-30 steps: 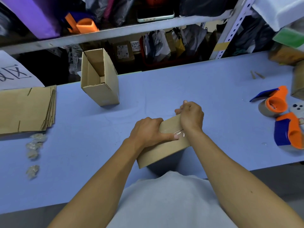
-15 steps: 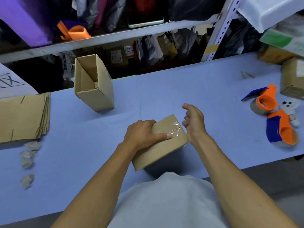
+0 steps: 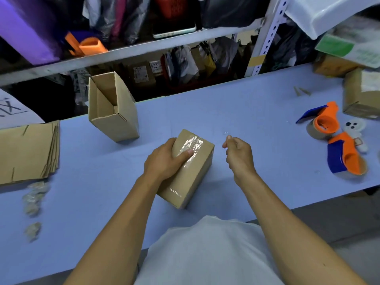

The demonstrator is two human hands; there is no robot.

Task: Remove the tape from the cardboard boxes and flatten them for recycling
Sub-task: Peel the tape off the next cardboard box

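Note:
A small closed cardboard box [image 3: 191, 177] lies on the blue table [image 3: 257, 124], with clear tape [image 3: 192, 146] running over its top and down its near end. My left hand [image 3: 164, 160] grips the box's left side, thumb pressed on the tape. My right hand [image 3: 238, 154] hovers just right of the box, fingertips pinched on a thin, barely visible end of clear tape.
An open empty box [image 3: 113, 112] stands behind left. Flattened boxes [image 3: 26, 151] are stacked at far left, with crumpled tape balls [image 3: 34, 197] in front. Two orange-and-blue tape dispensers [image 3: 324, 122] [image 3: 347, 159] and another box [image 3: 362, 95] lie at right. Shelving runs behind the table.
My right hand has come off the box's top and pulled away to the right, pinching the tape end. My left hand has kept hold of the box, which has turned lengthwise.

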